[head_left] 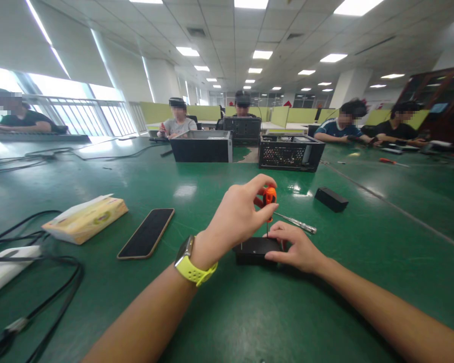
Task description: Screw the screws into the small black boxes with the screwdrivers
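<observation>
My left hand (239, 214), with a yellow-strapped watch on its wrist, pinches the orange handle of a small screwdriver (269, 197). The screwdriver stands upright with its tip on a small black box (254, 248) lying on the green table (227, 312). My right hand (294, 247) rests on the box's right end, fingers curled over it and holding it down. A second screwdriver with a silver shaft (297, 223) lies on the table just behind my right hand.
A phone (147, 233) lies face up to the left, beside a tissue pack (85, 219). Black cables (34, 282) and a white block sit at the far left. Another black box (331, 198) lies to the right. Two computer cases (202, 146) stand behind. Several people sit around the table.
</observation>
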The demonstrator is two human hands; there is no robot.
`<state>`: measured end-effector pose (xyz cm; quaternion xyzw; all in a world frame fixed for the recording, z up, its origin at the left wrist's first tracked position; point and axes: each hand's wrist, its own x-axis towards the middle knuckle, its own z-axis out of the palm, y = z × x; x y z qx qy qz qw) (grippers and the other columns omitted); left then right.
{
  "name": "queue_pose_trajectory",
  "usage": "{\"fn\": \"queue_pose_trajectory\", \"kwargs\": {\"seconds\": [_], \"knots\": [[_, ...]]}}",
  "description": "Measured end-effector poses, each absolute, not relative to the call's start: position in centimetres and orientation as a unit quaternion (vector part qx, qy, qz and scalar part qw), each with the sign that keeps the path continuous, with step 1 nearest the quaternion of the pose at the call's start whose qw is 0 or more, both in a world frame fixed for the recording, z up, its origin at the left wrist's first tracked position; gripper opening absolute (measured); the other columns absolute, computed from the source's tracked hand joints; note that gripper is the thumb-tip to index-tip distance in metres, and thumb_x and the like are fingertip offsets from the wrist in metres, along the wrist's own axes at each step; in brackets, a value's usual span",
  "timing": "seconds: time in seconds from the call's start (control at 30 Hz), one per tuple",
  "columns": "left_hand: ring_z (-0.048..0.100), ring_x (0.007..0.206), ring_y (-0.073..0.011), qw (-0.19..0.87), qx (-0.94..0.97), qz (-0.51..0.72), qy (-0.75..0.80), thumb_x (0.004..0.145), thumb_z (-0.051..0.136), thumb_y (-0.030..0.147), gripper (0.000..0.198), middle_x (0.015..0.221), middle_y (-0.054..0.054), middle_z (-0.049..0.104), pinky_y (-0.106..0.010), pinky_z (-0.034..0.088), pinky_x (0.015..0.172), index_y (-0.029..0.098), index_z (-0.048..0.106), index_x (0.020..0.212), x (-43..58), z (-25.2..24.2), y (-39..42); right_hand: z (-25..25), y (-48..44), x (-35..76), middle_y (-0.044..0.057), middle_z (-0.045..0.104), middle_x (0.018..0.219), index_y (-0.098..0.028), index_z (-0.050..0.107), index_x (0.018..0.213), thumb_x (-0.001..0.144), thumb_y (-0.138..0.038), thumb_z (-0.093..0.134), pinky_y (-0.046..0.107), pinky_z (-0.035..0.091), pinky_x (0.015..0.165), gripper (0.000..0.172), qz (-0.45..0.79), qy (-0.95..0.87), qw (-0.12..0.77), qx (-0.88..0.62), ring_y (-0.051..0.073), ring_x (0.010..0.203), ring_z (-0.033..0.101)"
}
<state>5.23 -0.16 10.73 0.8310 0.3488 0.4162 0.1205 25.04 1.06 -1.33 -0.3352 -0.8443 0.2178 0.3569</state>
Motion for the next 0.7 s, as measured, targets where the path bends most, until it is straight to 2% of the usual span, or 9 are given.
{"fn": "queue_pose_trajectory", "kwargs": {"seconds": [0.07, 0.27, 0.43, 0.57, 0.7], "knots": [[0.066, 0.069, -0.0129, 0.102, 0.838, 0.409, 0.345, 0.081, 0.067, 0.022, 0.027, 0.087, 0.0, 0.07, -0.022, 0.051, 0.064, 0.021, 0.06, 0.107, 5.3, 10.7, -0.2, -1.2, 1.0, 25.0, 0.003, 0.059, 0.089, -0.019, 0.068, 0.097, 0.071, -0.042, 0.077, 0.026, 0.044, 0.06, 0.036, 0.227, -0.841, 0.355, -0.34, 0.014, 0.07, 0.054], [0.064, 0.078, -0.0186, -0.025, 0.824, 0.402, 0.399, 0.079, 0.07, 0.032, 0.034, 0.091, -0.005, 0.068, -0.028, 0.05, 0.068, 0.021, 0.063, 0.11, 5.8, 10.2, -0.6, -0.7, 0.8, 24.8, 0.003, 0.062, 0.085, -0.018, 0.067, 0.092, 0.072, -0.043, 0.076, 0.026, 0.044, 0.062, 0.033, 0.229, -0.84, 0.349, -0.346, 0.016, 0.072, 0.056], [0.065, 0.075, -0.0163, 0.01, 0.821, 0.421, 0.385, 0.079, 0.066, 0.021, 0.042, 0.096, -0.004, 0.069, -0.026, 0.052, 0.067, 0.021, 0.057, 0.12, 5.8, 10.2, -0.6, -0.7, 0.8, 24.8, 0.003, 0.064, 0.085, -0.018, 0.067, 0.095, 0.073, -0.043, 0.075, 0.027, 0.045, 0.064, 0.034, 0.224, -0.844, 0.341, -0.348, 0.016, 0.073, 0.057], [0.065, 0.073, -0.0156, 0.016, 0.825, 0.414, 0.384, 0.078, 0.061, 0.015, 0.035, 0.088, -0.002, 0.07, -0.024, 0.051, 0.064, 0.021, 0.061, 0.113, 5.9, 10.3, -0.7, -0.9, 0.8, 24.8, 0.004, 0.064, 0.087, -0.018, 0.066, 0.097, 0.073, -0.043, 0.075, 0.027, 0.045, 0.064, 0.035, 0.225, -0.843, 0.334, -0.355, 0.017, 0.074, 0.058], [0.063, 0.071, -0.015, 0.008, 0.825, 0.419, 0.379, 0.079, 0.064, 0.02, 0.032, 0.086, -0.002, 0.07, -0.023, 0.049, 0.061, 0.021, 0.063, 0.111, 6.3, 10.0, -0.8, -1.0, 0.9, 24.8, 0.004, 0.065, 0.089, -0.018, 0.066, 0.101, 0.074, -0.042, 0.074, 0.027, 0.045, 0.063, 0.037, 0.223, -0.843, 0.329, -0.362, 0.017, 0.073, 0.058]]}}
